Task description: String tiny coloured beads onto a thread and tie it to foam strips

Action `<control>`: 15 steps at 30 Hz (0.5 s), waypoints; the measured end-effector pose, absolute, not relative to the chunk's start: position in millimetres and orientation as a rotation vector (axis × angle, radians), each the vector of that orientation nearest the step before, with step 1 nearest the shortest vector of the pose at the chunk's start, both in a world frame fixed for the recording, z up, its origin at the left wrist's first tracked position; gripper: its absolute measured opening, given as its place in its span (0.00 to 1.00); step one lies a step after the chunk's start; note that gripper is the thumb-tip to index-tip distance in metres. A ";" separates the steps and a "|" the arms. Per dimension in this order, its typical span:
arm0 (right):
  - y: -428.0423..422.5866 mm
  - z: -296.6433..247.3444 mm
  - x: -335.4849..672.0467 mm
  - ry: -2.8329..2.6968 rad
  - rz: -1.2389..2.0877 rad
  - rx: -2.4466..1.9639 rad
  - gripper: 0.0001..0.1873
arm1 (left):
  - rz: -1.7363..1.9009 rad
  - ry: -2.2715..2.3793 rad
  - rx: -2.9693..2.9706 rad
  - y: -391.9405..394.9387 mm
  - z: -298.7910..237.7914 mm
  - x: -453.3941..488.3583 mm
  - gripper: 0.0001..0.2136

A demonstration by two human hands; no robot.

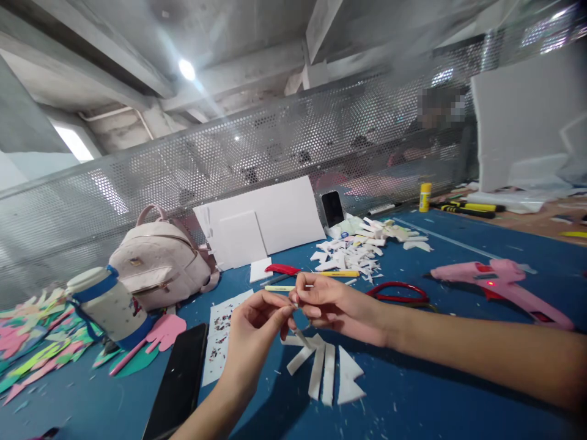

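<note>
My left hand (257, 327) and my right hand (337, 305) meet in front of me over the blue table, fingertips pinched together. Between them is a small white piece (296, 304), mostly covered by the fingers; it looks like white foam. Just beneath lie several white foam strips (329, 373), and a notched foam piece (349, 376) rests to their right. Behind the hands are a red-handled tool (282, 269) and a yellow pen-like stick (339, 274). Red-handled scissors (398, 292) lie beyond my right wrist, partly hidden.
A pink glue gun (495, 281) with a lit red light lies at right. White foam scraps (353, 247) pile up at the back. A black phone (178, 379), a bottle (107, 305), a backpack (160, 263) and coloured foam scraps (41, 336) occupy the left. White boards (288, 214) lean behind.
</note>
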State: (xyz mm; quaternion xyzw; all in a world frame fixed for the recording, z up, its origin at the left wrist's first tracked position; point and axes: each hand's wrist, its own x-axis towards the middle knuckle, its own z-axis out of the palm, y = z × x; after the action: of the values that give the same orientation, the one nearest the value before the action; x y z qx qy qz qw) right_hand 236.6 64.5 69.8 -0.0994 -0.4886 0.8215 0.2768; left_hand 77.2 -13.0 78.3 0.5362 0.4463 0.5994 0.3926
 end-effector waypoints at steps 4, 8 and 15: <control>63.3 70.1 235.4 -1.322 2.168 -0.280 0.17 | 1.547 1.140 1.362 -12.1 78.0 75.8 0.06; 64.6 68.8 235.3 -1.417 2.080 -0.228 0.15 | 1.551 1.107 1.377 -10.6 76.2 71.8 0.05; 68.3 66.5 235.7 -1.510 2.017 -0.215 0.13 | 1.534 1.087 1.406 -7.5 73.0 67.6 0.05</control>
State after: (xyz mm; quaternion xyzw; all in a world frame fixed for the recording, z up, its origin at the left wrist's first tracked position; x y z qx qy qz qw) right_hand 235.7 68.3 66.5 -0.0812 -0.5692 0.7604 0.3019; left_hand 67.6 -7.5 73.0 0.5524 0.4269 0.6027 0.3865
